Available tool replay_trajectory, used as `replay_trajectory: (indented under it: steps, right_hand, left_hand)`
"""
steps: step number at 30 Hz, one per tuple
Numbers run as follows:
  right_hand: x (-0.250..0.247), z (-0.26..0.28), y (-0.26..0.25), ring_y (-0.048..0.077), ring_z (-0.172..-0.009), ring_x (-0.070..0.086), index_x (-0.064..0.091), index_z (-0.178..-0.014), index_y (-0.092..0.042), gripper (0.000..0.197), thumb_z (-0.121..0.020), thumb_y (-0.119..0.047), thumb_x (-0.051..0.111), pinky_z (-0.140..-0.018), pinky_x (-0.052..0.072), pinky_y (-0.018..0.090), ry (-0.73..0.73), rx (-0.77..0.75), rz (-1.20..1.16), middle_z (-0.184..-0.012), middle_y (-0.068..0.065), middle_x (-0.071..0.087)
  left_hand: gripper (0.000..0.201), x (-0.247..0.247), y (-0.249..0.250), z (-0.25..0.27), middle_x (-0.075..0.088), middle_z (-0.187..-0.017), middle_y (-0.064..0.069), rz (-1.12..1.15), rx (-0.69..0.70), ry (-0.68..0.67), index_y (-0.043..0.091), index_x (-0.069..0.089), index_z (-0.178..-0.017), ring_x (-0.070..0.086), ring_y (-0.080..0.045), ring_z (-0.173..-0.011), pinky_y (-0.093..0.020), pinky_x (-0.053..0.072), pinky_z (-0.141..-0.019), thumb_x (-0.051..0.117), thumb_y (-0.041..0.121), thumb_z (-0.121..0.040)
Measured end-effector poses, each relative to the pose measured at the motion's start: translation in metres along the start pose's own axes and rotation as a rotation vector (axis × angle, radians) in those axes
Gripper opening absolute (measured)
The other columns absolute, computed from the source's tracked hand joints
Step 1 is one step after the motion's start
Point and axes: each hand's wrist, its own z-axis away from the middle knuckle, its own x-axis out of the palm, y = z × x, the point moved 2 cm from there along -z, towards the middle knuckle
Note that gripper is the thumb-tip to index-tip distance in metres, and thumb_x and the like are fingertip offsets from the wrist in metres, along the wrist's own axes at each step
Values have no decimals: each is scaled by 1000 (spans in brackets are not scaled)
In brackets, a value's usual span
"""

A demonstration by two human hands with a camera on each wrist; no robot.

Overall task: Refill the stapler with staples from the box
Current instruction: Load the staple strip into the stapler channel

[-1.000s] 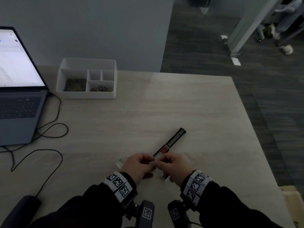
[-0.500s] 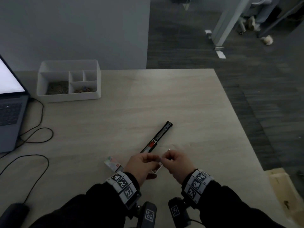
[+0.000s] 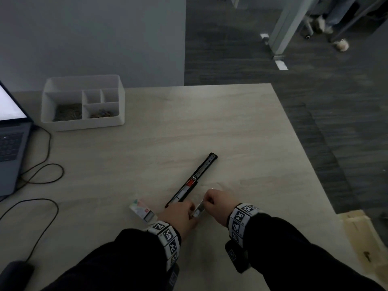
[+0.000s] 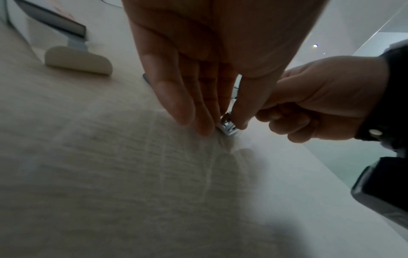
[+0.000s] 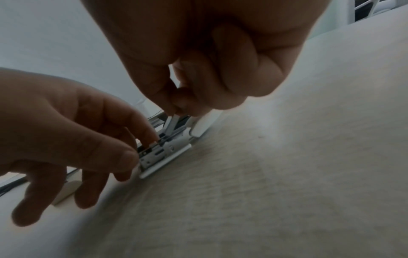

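Observation:
The stapler lies opened flat on the table, its black top arm pointing to the far right. Its white base and metal magazine sit under my hands. My left hand pinches the near end of the magazine between thumb and fingers. My right hand pinches a short staple strip that slants down into the magazine channel. In the head view my left hand and right hand nearly touch over the stapler's near end. The staple box lies just left of my left hand, its flap open.
A white desk organiser with clips stands at the back left. An open laptop sits at the left edge, its black cables looping over the table. The table's right edge drops to dark floor.
My hands have come down from just above the table onto the stapler's near end. The left hand has taken hold of the magazine, and the right has brought the strip to it.

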Motion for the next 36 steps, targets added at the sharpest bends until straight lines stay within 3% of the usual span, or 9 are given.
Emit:
replay_trajectory:
  steps: [12,15,17,21,24,29,31,34,36]
  right_hand:
    - [9,-7,-5,26,-103,64,69,-105,-25,24,-88,-32,54,-80,46,27,-64,-51,159,-112,6,70]
    - [1,-4,-1,23,-89,65,69,-93,-24,19,-88,-34,54,-78,51,30,98,-62,38,-95,3,71]
    - [-8,-5,11,19,-76,58,63,-89,-22,12,-88,-33,58,-69,45,29,272,27,-148,-82,-1,63]
    - [-6,-13,31,20,-86,62,66,-100,-20,19,-86,-32,63,-81,51,32,281,173,-350,-94,4,67]
    - [3,-5,28,15,-77,63,67,-91,-21,9,-86,-28,66,-78,54,33,257,101,-439,-88,-3,69]
    - [22,11,15,5,-63,48,61,-86,-27,18,-77,-30,76,-61,42,15,230,-192,-302,-84,-8,54]
    - [31,10,10,12,-70,50,62,-94,-24,21,-78,-33,73,-65,42,18,177,-205,-185,-87,-6,50]
    - [38,11,7,26,-84,58,60,-100,-20,30,-79,-41,64,-75,48,35,144,-197,-122,-95,1,55]
    - [41,12,5,29,-88,59,58,-100,-18,32,-82,-43,60,-76,48,36,129,-198,-77,-100,5,59]
  left_hand:
    - [34,7,-2,-9,67,-115,-2,12,18,-25,35,54,-110,63,-25,-106,-35,51,-84,50,51,-81]
    - [32,7,-4,-10,68,-114,-3,6,28,11,33,56,-111,63,-26,-105,-38,52,-88,49,47,-83]
    - [34,6,-3,-9,68,-112,-5,9,34,30,30,57,-111,63,-26,-104,-38,51,-88,47,48,-85]
    - [30,6,-4,-10,69,-110,-4,29,22,30,29,57,-108,64,-25,-101,-37,52,-87,51,44,-83]
    - [25,7,-5,-12,69,-107,-2,34,18,28,30,58,-103,64,-24,-98,-35,52,-85,52,41,-82]
    - [22,9,-6,-11,68,-108,-1,33,15,37,32,57,-102,64,-23,-100,-34,51,-84,55,42,-83]
    - [25,8,-7,-10,68,-111,1,42,28,14,35,58,-106,63,-21,-103,-33,51,-85,55,41,-82]
    - [30,6,-11,-6,68,-113,1,57,54,-18,35,59,-110,63,-21,-106,-32,50,-87,54,41,-81]
    - [33,5,-15,-2,71,-110,3,115,71,-27,34,60,-112,65,-19,-103,-33,52,-89,56,38,-80]
